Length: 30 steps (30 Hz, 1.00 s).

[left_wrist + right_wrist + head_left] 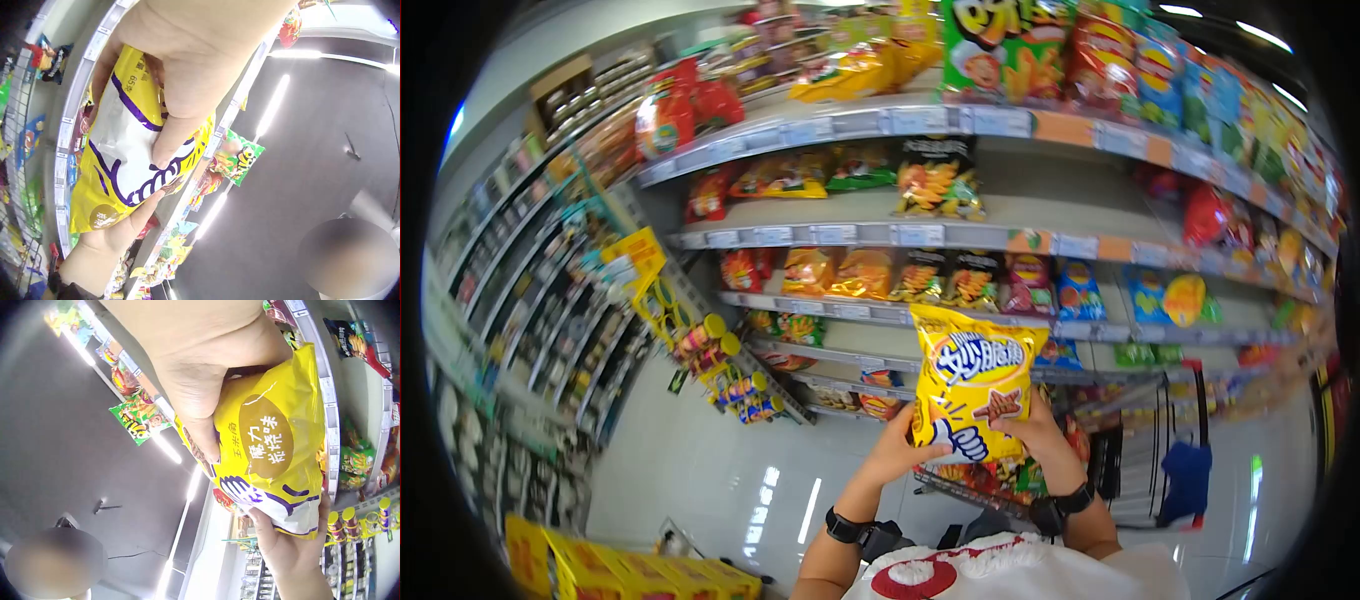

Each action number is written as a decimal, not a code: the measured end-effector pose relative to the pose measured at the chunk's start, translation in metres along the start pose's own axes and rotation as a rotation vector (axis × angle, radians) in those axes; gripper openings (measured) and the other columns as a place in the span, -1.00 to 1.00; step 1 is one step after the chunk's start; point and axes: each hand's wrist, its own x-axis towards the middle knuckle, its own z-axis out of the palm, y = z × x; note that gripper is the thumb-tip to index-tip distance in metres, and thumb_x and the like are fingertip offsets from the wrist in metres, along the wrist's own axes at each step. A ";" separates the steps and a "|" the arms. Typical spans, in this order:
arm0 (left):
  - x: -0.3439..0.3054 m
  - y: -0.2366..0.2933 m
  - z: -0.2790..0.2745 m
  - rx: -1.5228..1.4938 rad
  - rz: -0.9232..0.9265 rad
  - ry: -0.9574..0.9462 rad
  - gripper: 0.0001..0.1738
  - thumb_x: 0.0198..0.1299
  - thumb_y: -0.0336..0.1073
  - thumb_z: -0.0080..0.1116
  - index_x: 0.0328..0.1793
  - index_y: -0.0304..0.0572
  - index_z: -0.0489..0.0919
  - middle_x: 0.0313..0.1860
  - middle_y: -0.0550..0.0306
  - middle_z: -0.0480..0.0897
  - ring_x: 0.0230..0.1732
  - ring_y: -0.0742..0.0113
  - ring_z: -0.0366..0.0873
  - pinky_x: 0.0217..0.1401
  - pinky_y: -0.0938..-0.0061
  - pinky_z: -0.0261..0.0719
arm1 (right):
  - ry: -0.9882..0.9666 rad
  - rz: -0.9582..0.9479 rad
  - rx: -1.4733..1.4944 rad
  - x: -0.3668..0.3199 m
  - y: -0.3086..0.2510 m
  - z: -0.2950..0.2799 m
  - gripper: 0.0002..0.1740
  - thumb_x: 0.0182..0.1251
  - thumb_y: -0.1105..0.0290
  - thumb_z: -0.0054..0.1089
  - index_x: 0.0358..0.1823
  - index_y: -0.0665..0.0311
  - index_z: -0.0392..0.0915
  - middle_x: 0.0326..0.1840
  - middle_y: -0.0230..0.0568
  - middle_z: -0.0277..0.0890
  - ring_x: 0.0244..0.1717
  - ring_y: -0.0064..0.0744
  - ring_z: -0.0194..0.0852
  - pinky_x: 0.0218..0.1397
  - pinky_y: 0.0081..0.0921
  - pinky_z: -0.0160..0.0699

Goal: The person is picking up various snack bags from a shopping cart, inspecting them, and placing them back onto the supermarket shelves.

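Observation:
A yellow snack bag [975, 385] with blue lettering and a hand drawing is held upright in front of the person's chest. The left hand [902, 447] grips its lower left side, thumb on the front. On the lower right side the right hand [1040, 435] grips it, thumb also across the front. The left wrist view shows the bag [119, 156] between the left hand [187, 69] and the right hand [115, 234]. In the right wrist view the bag [269, 444] lies between the right hand [206, 369] and the left hand [290, 550]; the fingers behind it are mostly hidden.
Shelves [980, 238] of snack bags stand ahead. A cart basket [970, 490] with packages is below the bag, and a cart with a blue item [1185, 480] is at right. Yellow boxes [620, 570] lie at lower left, and canisters [715, 330] hang at the shelf end.

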 end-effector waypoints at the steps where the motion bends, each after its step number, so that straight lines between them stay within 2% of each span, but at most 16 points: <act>1: -0.003 0.005 -0.006 -0.044 -0.019 -0.037 -0.30 -0.15 -0.42 0.42 0.16 -0.31 0.32 -0.09 0.22 0.51 -0.05 0.48 0.43 0.03 0.56 0.43 | 0.050 -0.011 -0.012 -0.006 0.002 0.009 -0.13 -0.13 0.68 0.33 0.28 0.29 0.10 0.15 -0.22 0.33 0.13 -0.40 0.35 0.18 -0.43 0.35; 2: -0.008 0.012 -0.010 -0.087 -0.031 -0.074 -0.29 -0.15 -0.45 0.41 0.17 -0.29 0.31 -0.08 0.24 0.49 -0.07 0.50 0.43 0.02 0.58 0.43 | 0.086 -0.019 -0.014 -0.013 0.001 0.022 -0.14 -0.13 0.67 0.34 0.26 0.28 0.12 0.13 -0.23 0.35 0.11 -0.40 0.37 0.15 -0.45 0.37; 5: -0.022 0.015 -0.027 -0.062 0.055 -0.190 -0.25 -0.13 -0.45 0.39 0.21 -0.29 0.25 0.01 0.16 0.44 0.04 0.45 0.37 0.06 0.52 0.42 | 0.224 -0.142 -0.045 -0.034 0.009 0.053 -0.15 -0.21 0.64 0.38 0.22 0.27 0.18 0.08 -0.24 0.38 0.08 -0.39 0.40 0.08 -0.46 0.44; 6: -0.027 -0.007 -0.034 0.012 0.150 -0.088 -0.17 -0.17 -0.42 0.42 0.25 -0.29 0.19 0.12 0.05 0.35 0.11 0.37 0.31 0.07 0.47 0.39 | 0.261 -0.151 -0.078 -0.042 0.003 0.064 -0.19 -0.16 0.62 0.35 0.22 0.25 0.18 0.04 -0.23 0.41 0.07 -0.39 0.42 0.05 -0.49 0.45; 7: -0.037 0.003 -0.041 0.134 0.255 -0.073 -0.12 -0.19 -0.41 0.42 0.28 -0.28 0.16 0.11 0.03 0.34 0.10 0.34 0.29 0.06 0.46 0.38 | 0.263 -0.109 -0.026 -0.048 -0.002 0.069 -0.23 -0.10 0.60 0.30 0.22 0.25 0.18 -0.01 -0.22 0.45 0.06 -0.36 0.43 0.06 -0.47 0.43; 9: -0.065 0.062 -0.054 0.382 0.476 -0.056 -0.03 -0.23 -0.37 0.42 0.33 -0.25 0.10 0.10 -0.01 0.31 0.09 0.29 0.27 0.05 0.46 0.37 | 0.435 -0.256 -0.037 -0.054 0.014 0.060 -0.26 -0.07 0.58 0.27 0.22 0.27 0.18 -0.03 -0.19 0.48 0.05 -0.35 0.45 0.10 -0.45 0.40; 10: -0.087 0.083 -0.056 0.216 0.586 -0.073 -0.06 -0.25 -0.33 0.41 0.32 -0.23 0.16 0.01 0.04 0.34 -0.01 0.29 0.31 -0.01 0.47 0.38 | 0.450 -0.303 -0.050 -0.061 0.009 0.062 -0.27 -0.06 0.58 0.26 0.21 0.28 0.18 -0.02 -0.18 0.48 0.05 -0.35 0.45 0.12 -0.44 0.39; 12: -0.120 0.123 -0.063 -0.102 0.810 -0.329 -0.18 -0.20 -0.21 0.36 0.26 -0.21 0.28 -0.15 0.09 0.42 -0.18 0.29 0.39 -0.14 0.44 0.42 | 0.527 -0.358 -0.098 -0.073 0.000 0.074 -0.31 -0.03 0.58 0.25 0.20 0.29 0.19 -0.01 -0.16 0.49 0.04 -0.37 0.46 0.13 -0.43 0.38; 14: -0.139 0.160 -0.072 -0.413 1.026 -0.806 -0.32 -0.06 -0.06 0.28 0.18 -0.23 0.38 -0.26 0.10 0.51 -0.32 0.26 0.47 -0.29 0.36 0.47 | 0.541 -0.341 -0.048 -0.080 -0.002 0.081 -0.30 -0.04 0.58 0.30 0.19 0.29 0.20 0.03 -0.23 0.44 0.05 -0.42 0.42 0.13 -0.44 0.38; 16: -0.154 0.183 -0.073 -0.579 1.107 -1.133 -0.52 0.05 -0.02 0.22 -0.02 -0.19 0.48 -0.35 0.09 0.52 -0.43 0.28 0.45 -0.44 0.36 0.42 | 0.527 -0.336 0.000 -0.085 0.001 0.088 -0.30 -0.02 0.56 0.33 0.19 0.28 0.21 0.05 -0.26 0.43 0.06 -0.45 0.40 0.14 -0.45 0.37; 18: -0.163 0.196 -0.060 -0.580 1.086 -1.319 -0.75 0.13 -0.08 0.18 -0.34 -0.09 0.56 -0.39 0.05 0.46 -0.53 0.33 0.33 -0.59 0.43 0.26 | 0.535 -0.326 0.006 -0.089 0.000 0.100 -0.30 -0.02 0.55 0.33 0.20 0.27 0.21 0.05 -0.27 0.43 0.06 -0.45 0.40 0.14 -0.45 0.37; 21: -0.169 0.192 -0.053 -0.497 0.929 -1.525 -0.75 0.15 -0.08 0.15 -0.34 -0.09 0.54 -0.43 -0.02 0.47 -0.60 0.21 0.37 -0.56 0.37 0.33 | 0.509 -0.323 -0.024 -0.092 -0.004 0.108 -0.31 0.00 0.50 0.33 0.20 0.27 0.22 0.05 -0.28 0.42 0.06 -0.45 0.40 0.14 -0.46 0.36; 25: -0.163 0.168 -0.064 -0.202 0.733 -1.564 -0.46 0.12 0.14 0.10 0.11 0.00 0.48 -0.29 -0.07 0.56 -0.45 -0.09 0.48 -0.50 0.22 0.37 | 0.486 -0.329 -0.012 -0.089 -0.011 0.120 -0.35 0.03 0.46 0.31 0.19 0.26 0.24 0.06 -0.28 0.42 0.06 -0.46 0.40 0.13 -0.46 0.37; 27: -0.155 0.160 -0.068 -0.068 0.833 -1.521 -0.49 0.10 -0.02 0.19 0.03 -0.27 0.50 -0.30 0.09 0.56 -0.36 0.26 0.52 -0.40 0.36 0.46 | 0.492 -0.293 0.032 -0.089 -0.014 0.127 -0.35 0.04 0.45 0.31 0.19 0.26 0.24 0.07 -0.28 0.42 0.07 -0.46 0.40 0.13 -0.46 0.37; 28: -0.145 0.163 -0.072 -0.027 0.769 -1.389 -0.57 -0.03 -0.13 0.24 -0.07 -0.23 0.52 -0.27 0.08 0.55 -0.29 0.26 0.50 -0.30 0.37 0.43 | 0.469 -0.294 0.039 -0.089 -0.015 0.129 -0.39 0.08 0.42 0.28 0.18 0.25 0.26 0.07 -0.28 0.43 0.06 -0.45 0.42 0.11 -0.45 0.39; 30: -0.125 0.157 -0.084 0.130 0.774 -0.902 -0.60 -0.14 -0.25 0.30 -0.12 -0.19 0.54 -0.18 0.05 0.52 -0.21 0.27 0.47 -0.19 0.42 0.40 | 0.427 -0.288 0.108 -0.090 -0.022 0.142 -0.47 0.14 0.38 0.22 0.16 0.27 0.29 0.05 -0.25 0.45 0.02 -0.44 0.45 0.08 -0.46 0.44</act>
